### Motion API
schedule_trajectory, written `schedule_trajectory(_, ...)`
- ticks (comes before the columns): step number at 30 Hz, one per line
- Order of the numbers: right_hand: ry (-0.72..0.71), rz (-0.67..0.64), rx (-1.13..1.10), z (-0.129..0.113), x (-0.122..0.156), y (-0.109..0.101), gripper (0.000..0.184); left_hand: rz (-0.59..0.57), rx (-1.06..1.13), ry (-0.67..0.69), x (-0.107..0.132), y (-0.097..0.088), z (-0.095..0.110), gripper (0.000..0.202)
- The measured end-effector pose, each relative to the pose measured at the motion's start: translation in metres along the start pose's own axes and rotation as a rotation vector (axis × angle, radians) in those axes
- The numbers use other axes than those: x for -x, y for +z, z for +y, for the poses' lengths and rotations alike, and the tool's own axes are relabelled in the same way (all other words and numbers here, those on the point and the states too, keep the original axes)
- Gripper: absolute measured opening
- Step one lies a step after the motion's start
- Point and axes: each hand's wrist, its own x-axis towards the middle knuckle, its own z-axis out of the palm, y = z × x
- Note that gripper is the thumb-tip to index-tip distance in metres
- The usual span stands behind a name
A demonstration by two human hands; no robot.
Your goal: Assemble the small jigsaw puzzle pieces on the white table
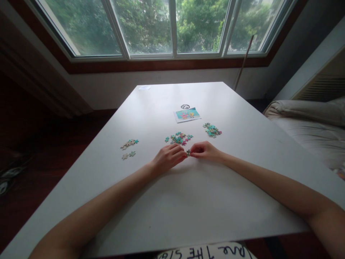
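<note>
A small jigsaw puzzle piece point(188, 153) is pinched between the fingertips of both hands, just above the white table. My left hand point(170, 157) has its fingers pressed together on the piece's left side. From the other side, my right hand point(203, 150) grips it between thumb and curled forefinger. Whether it is one piece or two joined ones is too small to tell. Right behind the hands lies a loose pile of puzzle pieces point(178, 137), mostly teal with some pink, partly hidden by my left hand.
Another puzzle-piece pile point(212, 130) lies to the right. Several pieces point(129, 144) form a cluster at left, with two loose pieces point(125, 156) in front. Farther back are a picture card point(188, 114) and a dark ring-shaped item point(185, 106) on the white table point(161, 216).
</note>
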Motion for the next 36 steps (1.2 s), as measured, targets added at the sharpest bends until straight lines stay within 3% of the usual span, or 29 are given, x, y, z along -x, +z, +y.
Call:
schedule_trajectory(12, -0.045, -0.019, 0.070, 0.0005, 0.0012, -0.0016, 0.023, -0.056, 0.026, 0.014, -0.0025, 0.0032, -0.0006, 0.010)
schedule_trajectory(28, -0.036, -0.025, 0.031, 0.0015, -0.0001, -0.0040, 0.035, -0.051, 0.023, 0.012, -0.0057, 0.0012, 0.0000, 0.011)
schedule_trajectory(36, -0.020, -0.034, 0.042, -0.0046, 0.0003, -0.0053, 0.032, -0.065, 0.032, 0.002, -0.0042, 0.0021, -0.0013, 0.013)
